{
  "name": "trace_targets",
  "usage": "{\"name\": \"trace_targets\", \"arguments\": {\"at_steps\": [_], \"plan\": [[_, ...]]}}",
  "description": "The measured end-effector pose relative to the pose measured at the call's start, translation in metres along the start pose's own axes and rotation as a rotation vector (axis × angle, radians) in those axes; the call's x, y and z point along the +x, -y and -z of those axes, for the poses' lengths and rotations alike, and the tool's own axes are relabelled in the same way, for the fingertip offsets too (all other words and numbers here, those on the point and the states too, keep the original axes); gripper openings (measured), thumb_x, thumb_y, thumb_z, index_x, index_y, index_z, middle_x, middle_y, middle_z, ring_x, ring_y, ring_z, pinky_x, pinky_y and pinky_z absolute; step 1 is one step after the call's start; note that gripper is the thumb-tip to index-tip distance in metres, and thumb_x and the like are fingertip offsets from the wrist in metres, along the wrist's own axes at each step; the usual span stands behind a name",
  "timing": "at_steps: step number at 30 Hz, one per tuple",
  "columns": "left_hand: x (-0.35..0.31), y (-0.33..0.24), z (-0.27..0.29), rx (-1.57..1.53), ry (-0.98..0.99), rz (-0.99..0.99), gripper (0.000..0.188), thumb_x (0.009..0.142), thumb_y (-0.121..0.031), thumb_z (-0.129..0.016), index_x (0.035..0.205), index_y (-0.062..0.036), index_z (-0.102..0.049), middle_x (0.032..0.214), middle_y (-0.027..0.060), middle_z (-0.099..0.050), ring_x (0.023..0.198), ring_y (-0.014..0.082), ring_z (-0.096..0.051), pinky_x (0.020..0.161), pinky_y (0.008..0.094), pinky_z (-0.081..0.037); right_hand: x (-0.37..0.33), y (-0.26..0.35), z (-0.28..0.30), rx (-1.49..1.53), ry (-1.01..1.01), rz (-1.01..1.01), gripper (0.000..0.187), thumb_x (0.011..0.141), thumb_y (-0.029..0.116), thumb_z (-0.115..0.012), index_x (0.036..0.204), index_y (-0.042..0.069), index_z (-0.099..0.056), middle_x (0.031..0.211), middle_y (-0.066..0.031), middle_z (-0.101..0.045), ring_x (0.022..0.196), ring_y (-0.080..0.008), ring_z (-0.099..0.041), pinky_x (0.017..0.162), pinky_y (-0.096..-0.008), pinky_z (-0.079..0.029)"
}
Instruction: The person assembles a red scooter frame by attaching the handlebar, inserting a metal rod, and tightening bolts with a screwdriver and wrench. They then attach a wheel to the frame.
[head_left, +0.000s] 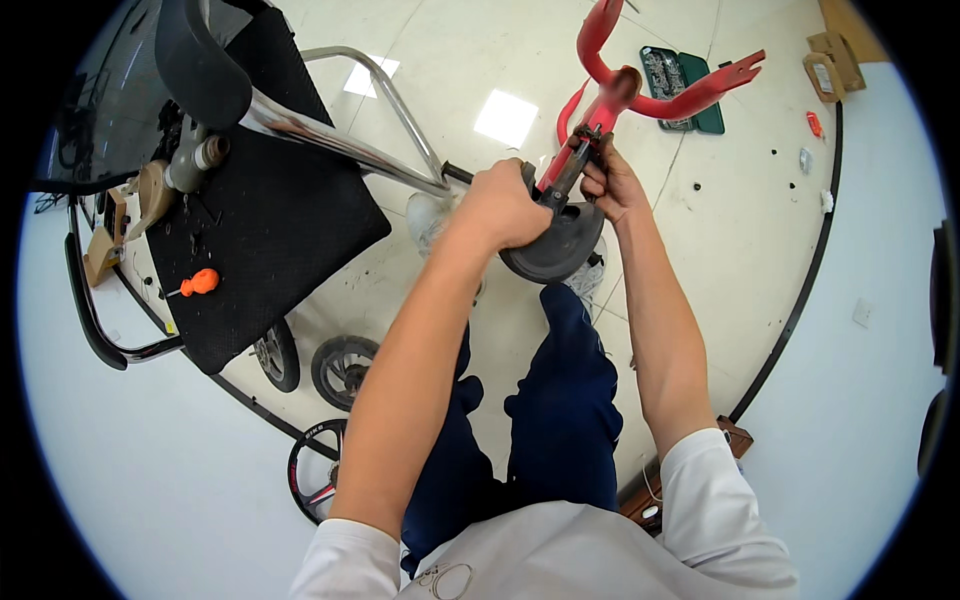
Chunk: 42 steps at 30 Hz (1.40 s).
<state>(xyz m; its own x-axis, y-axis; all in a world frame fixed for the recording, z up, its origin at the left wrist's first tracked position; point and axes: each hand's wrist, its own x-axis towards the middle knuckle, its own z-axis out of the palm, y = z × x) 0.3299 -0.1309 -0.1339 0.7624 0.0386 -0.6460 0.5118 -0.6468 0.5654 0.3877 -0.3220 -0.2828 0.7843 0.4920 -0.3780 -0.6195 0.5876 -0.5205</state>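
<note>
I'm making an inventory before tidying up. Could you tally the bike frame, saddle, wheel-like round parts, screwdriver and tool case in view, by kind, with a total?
Red bike frame: 1
Black saddle: 1
Wheel-like round parts: 3
Orange-handled screwdriver: 1
Green case: 1
Total: 7

White capital lettering (316,432) on a black wheel rim (294,468), pale label (824,78) on a cardboard box (811,66), too small to read

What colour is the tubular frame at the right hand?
The tubular frame is red, clearest in the head view.
</note>
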Motion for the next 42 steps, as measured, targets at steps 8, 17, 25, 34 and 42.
{"name": "trace_targets", "arguments": {"at_steps": [8,17,25,34,42], "plan": [[0.014,0.009,-0.004,-0.058,0.040,-0.035,0.055,0.073,-0.016,-0.079,0.120,0.0056,-0.061,0.106,0.0214,-0.069,0.097,0.0291,-0.068,0.087,0.0349,-0.052,-0.035,0.023,-0.031,-0.315,-0.174,-0.039,0.041,0.095,0.034,-0.064,0.113,-0.002,-0.061,0.095,-0.0050,-0.068,0.049,-0.0006,-0.029,0.040,-0.0179,-0.021],[0.013,0.015,-0.003,0.015,0.050,-0.033,0.050,0.074,-0.015,-0.078,0.117,0.0050,-0.062,0.101,0.0189,-0.070,0.093,0.0272,-0.068,0.083,0.0347,-0.053,-0.073,0.015,-0.051,-0.584,-0.298,-0.190,0.035,0.087,0.032,-0.073,0.101,0.000,-0.067,0.069,0.0050,-0.051,0.048,-0.0027,-0.035,0.042,-0.0220,-0.023],[-0.002,0.014,-0.005,0.099,-0.084,-0.044,0.053,0.072,-0.022,-0.078,0.114,0.0057,-0.063,0.104,0.0246,-0.068,0.099,0.0353,-0.067,0.087,0.0381,-0.051,-0.040,0.017,-0.067,-0.714,-0.258,-0.119,0.032,0.084,0.030,-0.076,0.096,0.003,-0.066,0.066,0.0053,-0.053,0.049,-0.0023,-0.035,0.042,-0.0224,-0.022],[-0.006,0.006,-0.001,0.113,-0.044,-0.017,0.056,0.072,-0.022,-0.077,0.118,0.0063,-0.061,0.107,0.0256,-0.068,0.103,0.0365,-0.065,0.090,0.0390,-0.051,-0.024,0.062,-0.030,-0.391,-0.416,0.103,0.043,0.090,0.036,-0.069,0.111,0.000,-0.060,0.108,-0.0129,-0.067,0.045,-0.0024,-0.021,0.039,-0.0189,-0.018],[-0.020,0.005,-0.002,0.114,0.004,0.029,0.059,0.074,-0.021,-0.076,0.123,0.0064,-0.058,0.113,0.0265,-0.065,0.109,0.0375,-0.063,0.094,0.0396,-0.049,0.000,0.064,-0.052,-0.627,-0.460,-0.027,0.035,0.085,0.033,-0.075,0.090,0.002,-0.060,0.092,-0.0147,-0.071,0.042,-0.0019,-0.026,0.038,-0.0210,-0.020]]}}
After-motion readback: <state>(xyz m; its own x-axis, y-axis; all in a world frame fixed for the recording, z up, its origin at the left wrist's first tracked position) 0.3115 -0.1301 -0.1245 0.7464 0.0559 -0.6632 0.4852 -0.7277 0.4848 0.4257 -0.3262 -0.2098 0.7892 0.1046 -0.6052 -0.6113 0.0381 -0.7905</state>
